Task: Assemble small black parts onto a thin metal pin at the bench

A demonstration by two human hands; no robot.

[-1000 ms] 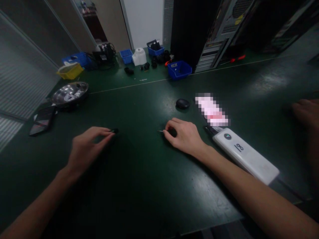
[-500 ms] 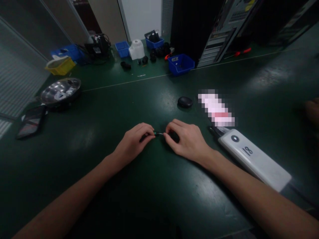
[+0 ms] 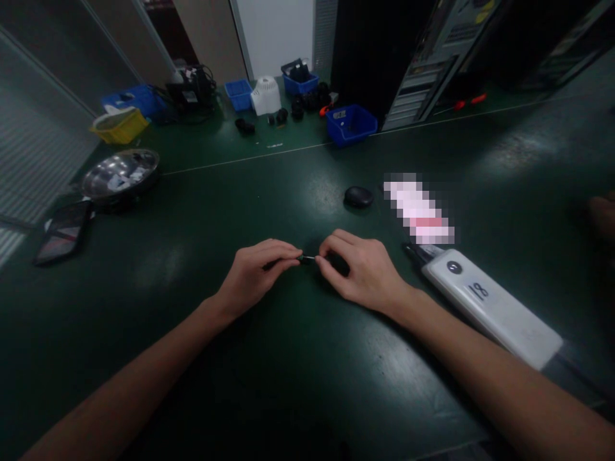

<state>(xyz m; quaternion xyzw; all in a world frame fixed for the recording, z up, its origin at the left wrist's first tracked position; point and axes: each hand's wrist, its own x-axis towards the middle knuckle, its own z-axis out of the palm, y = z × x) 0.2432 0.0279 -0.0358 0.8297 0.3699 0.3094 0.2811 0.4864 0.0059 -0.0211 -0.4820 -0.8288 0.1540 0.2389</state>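
Observation:
My left hand [image 3: 257, 272] and my right hand [image 3: 360, 269] meet at the middle of the dark green table [image 3: 269, 384]. The left fingers pinch a small black part [image 3: 304, 259]. A thin metal pin [image 3: 312, 258] sticks out of the closed right fingers and touches that part. What else the right hand holds is hidden under its fingers. Both hands rest low on the tabletop.
A white power bank marked 18 [image 3: 490, 307] lies right of my right hand, with a black oval case [image 3: 358, 196] beyond it. A steel bowl [image 3: 120, 174] and a phone [image 3: 62, 232] sit far left. Blue bins [image 3: 350, 123], small parts and computer cases line the back. Another person's hand [image 3: 603, 214] is at the right edge.
My left hand carried the small black part from the left across to my right hand. In the last half second both hands have barely moved.

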